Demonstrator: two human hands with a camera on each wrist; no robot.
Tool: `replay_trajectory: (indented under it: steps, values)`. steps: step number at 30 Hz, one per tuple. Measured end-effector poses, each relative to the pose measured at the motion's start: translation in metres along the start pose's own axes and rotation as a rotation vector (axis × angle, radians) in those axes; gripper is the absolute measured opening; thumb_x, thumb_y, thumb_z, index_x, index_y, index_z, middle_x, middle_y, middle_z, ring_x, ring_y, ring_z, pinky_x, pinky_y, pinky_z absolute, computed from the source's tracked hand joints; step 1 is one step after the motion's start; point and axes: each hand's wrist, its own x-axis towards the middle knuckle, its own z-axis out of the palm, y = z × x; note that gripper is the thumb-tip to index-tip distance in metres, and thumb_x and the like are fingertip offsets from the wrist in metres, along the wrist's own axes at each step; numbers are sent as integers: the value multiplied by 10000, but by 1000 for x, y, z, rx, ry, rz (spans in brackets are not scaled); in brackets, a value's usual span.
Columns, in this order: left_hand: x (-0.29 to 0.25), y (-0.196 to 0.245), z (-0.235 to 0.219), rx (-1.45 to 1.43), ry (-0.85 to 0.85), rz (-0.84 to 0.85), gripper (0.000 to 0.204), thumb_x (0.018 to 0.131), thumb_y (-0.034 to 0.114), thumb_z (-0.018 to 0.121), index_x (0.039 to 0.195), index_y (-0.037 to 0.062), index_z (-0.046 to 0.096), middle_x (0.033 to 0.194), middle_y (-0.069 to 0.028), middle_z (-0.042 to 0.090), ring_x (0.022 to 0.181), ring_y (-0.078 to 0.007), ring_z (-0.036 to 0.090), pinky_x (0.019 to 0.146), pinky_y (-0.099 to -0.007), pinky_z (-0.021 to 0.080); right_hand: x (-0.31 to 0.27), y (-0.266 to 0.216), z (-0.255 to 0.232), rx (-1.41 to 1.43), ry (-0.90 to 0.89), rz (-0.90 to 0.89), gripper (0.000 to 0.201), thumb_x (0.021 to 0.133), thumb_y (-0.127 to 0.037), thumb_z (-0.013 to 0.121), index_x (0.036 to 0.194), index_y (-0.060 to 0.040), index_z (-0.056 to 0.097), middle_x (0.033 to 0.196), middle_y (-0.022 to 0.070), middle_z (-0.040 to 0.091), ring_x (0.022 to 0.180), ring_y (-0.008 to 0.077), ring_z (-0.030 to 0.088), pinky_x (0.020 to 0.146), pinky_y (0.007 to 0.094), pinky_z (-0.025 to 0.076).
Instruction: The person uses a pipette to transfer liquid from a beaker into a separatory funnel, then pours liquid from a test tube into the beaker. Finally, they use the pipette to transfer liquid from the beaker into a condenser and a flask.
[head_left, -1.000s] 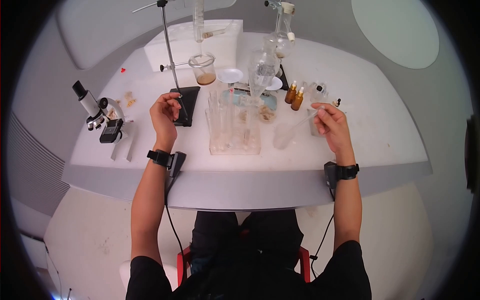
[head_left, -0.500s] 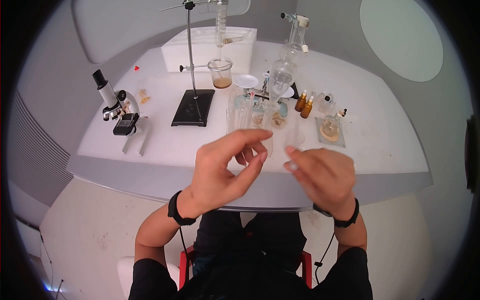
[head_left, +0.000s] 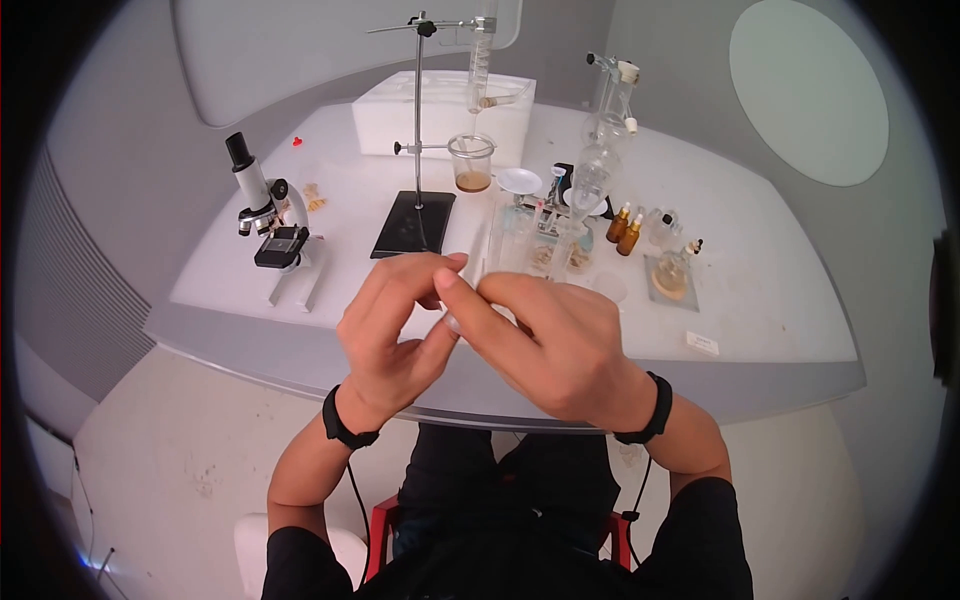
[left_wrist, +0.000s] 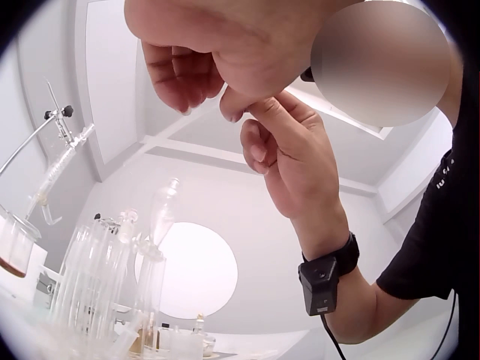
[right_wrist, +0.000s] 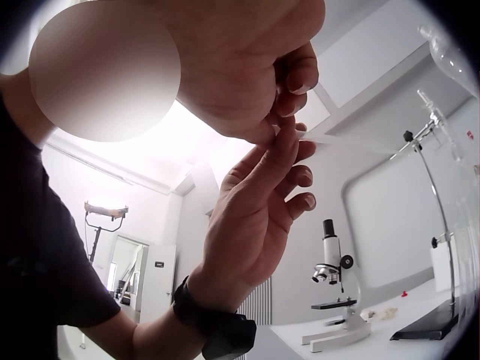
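Observation:
In the head view my left hand (head_left: pixel 385 325) and right hand (head_left: pixel 565 345) meet over the table's front edge. Between their fingertips is a slim translucent tube (head_left: pixel 479 245), its long part slanting up and away. The fingers and thumb of my right hand pinch it near its lower end. My left thumb and forefinger close on that same end from the other side. The right wrist view shows the tube (right_wrist: pixel 337 139) sticking out past the touching fingertips, pale against the wall. My fingers hide most of its near end.
Behind the hands stands a clear rack of test tubes (head_left: pixel 510 240). A microscope (head_left: pixel 272 215) is at left, with a black-based stand (head_left: pixel 415 225) and a beaker of brown liquid (head_left: pixel 472 178) beyond. Brown dropper bottles (head_left: pixel 628 236) and a small flask (head_left: pixel 672 268) stand at right.
Both hands have come in from the sides to the middle, nearer my body. The right hand brought the tube along, and the left fingers now meet it. The head view has shifted.

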Motion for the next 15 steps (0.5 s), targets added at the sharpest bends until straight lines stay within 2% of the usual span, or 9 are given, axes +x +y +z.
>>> replay_trajectory:
  steps: [6,9,10,11,13,14,15]
  values:
    - [-6,-17,-9,174,60,92,282,725,-110,692,999,-44,692,950,-129,699,726,-195,626,628,-277,524,11,-3,24,2,54,4,446,739,-76,661,1171,33,674,952,45,598,606,112,546,501,238,449]
    - [-1,-23,-9,192,66,43,301,704,-128,672,991,-42,690,931,-124,700,717,-208,628,625,-276,519,10,-1,25,-7,40,23,429,743,-67,660,1158,37,675,965,52,606,600,111,539,496,234,444]
    - [5,-26,-10,211,59,41,243,755,-101,699,988,-32,691,930,-111,702,717,-183,628,622,-261,509,8,0,25,-22,30,34,427,739,-61,660,1154,39,676,970,54,608,596,110,534,494,233,440]
    - [9,-32,-10,215,55,47,243,755,-101,699,988,-32,691,930,-111,702,717,-183,628,622,-261,509,4,1,23,-21,38,34,427,739,-61,660,1154,39,676,970,54,608,596,110,534,494,233,440]
    - [16,-51,-6,171,115,-187,169,891,-5,705,1053,-40,672,974,-88,689,814,-128,627,716,-244,508,-9,3,14,28,0,37,423,729,-50,658,1143,33,687,977,55,614,581,102,516,484,230,425]
    - [24,-67,-4,163,123,-199,186,932,49,700,1099,-27,669,994,-59,677,829,-89,615,711,-217,511,-15,3,6,32,8,37,423,729,-50,658,1143,33,687,977,55,614,581,102,516,484,230,425]
    - [31,-86,0,115,167,-253,186,936,60,695,1103,-20,675,974,-44,671,804,-83,616,681,-211,508,-21,1,-3,66,-48,67,385,746,-53,726,1123,21,703,964,60,641,596,112,556,483,239,432]
